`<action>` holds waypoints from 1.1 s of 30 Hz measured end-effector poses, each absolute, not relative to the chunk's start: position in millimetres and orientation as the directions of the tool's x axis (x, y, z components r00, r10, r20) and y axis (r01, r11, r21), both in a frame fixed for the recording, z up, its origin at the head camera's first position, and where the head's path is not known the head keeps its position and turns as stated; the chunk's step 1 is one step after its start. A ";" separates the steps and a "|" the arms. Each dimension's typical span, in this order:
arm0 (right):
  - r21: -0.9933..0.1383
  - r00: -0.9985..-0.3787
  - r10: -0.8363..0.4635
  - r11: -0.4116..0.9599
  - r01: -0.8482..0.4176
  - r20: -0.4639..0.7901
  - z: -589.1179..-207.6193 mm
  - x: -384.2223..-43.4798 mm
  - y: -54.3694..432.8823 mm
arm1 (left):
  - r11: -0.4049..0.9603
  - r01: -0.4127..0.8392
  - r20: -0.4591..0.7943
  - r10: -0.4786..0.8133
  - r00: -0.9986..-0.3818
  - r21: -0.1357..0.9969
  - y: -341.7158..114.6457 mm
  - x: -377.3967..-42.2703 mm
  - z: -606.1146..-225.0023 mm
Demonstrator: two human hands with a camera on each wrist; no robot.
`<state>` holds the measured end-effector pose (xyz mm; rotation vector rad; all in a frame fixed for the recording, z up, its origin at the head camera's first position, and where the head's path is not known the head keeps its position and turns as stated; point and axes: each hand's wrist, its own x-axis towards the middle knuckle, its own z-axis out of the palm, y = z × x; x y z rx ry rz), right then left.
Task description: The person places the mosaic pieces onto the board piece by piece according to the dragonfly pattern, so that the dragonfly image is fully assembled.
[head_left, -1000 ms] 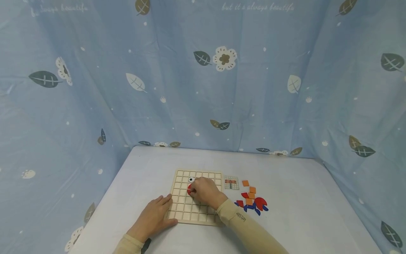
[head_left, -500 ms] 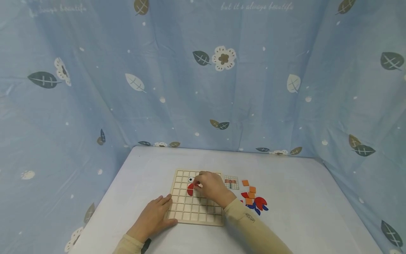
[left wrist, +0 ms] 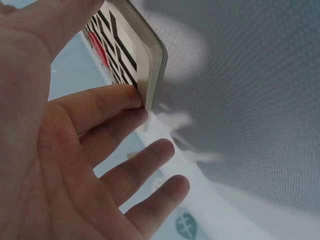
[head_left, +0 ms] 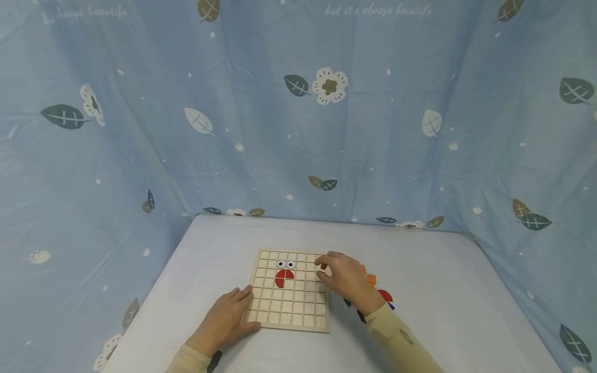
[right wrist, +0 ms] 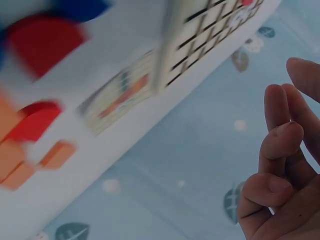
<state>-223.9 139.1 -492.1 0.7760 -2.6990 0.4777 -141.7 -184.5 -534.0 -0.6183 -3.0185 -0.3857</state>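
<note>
A wooden grid board [head_left: 293,305] lies on the table. Two eye tiles [head_left: 291,264] sit side by side in its upper part, and red rounded pieces [head_left: 280,279] lie just below them. My left hand [head_left: 227,318] rests at the board's left edge, its fingers [left wrist: 112,102] fairly straight and touching the rim in the left wrist view. Above the board's right edge is my right hand [head_left: 347,280], thumb and index finger apart, the other fingers [right wrist: 280,140] loosely bent. Nothing shows between them.
Right of the board lie loose orange squares [head_left: 371,279], red pieces [head_left: 385,295] and blue pieces [head_left: 391,306], partly behind my right hand. A small pattern card [right wrist: 120,92] lies beside the board. A blue patterned curtain [head_left: 261,129] surrounds the table.
A red quarter piece now lies beside the other red on the board, let go by my right hand, which has moved right toward the loose pieces. My left hand stays put.
</note>
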 end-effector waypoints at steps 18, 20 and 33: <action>-0.280 -0.933 -0.272 0.900 -0.334 0.236 -525.2 -206.0 208.0 | 0.889 0.383 0.081 0.375 -0.924 0.251 -181.9 -140.7 -531.8; -0.262 -0.937 -0.267 0.910 -0.322 0.227 -526.9 -205.8 211.8 | 0.889 0.386 0.089 0.376 -0.922 0.245 -182.4 -140.4 -532.5; -0.279 -0.963 -0.243 0.923 -0.266 0.116 -531.7 -209.6 221.1 | 0.887 0.387 0.093 0.376 -0.922 0.252 -183.4 -139.3 -532.4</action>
